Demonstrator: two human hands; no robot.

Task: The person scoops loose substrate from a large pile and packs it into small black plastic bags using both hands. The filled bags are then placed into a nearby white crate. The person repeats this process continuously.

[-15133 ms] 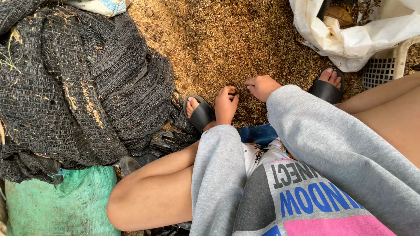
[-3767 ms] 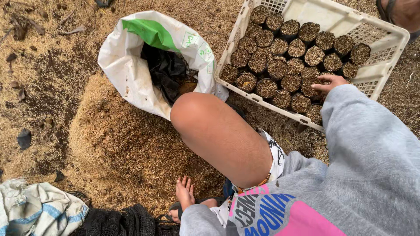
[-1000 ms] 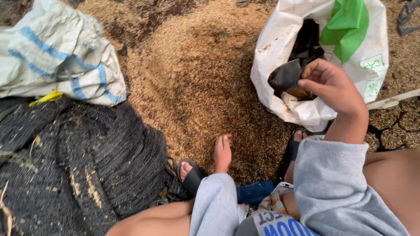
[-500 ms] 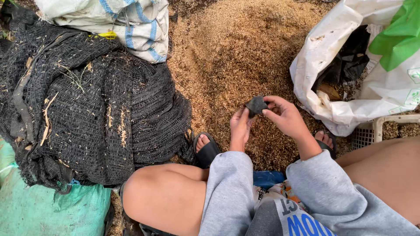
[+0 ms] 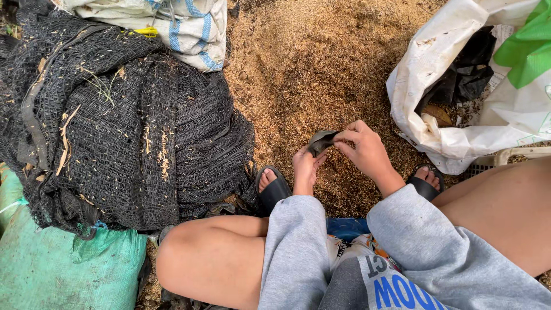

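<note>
At the frame's centre, above the husk pile [image 5: 298,74], the right hand [image 5: 364,150] and left hand [image 5: 304,167] pinch a small black bag [image 5: 320,140] between closed fingers; it looks thin, light and limp, best gripped at its rim.

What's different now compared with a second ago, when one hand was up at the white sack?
The right hand has come down from the white sack with a small black bag; the left hand has joined it, both now pinching it. The husk pile and black netting lie unchanged.
</note>
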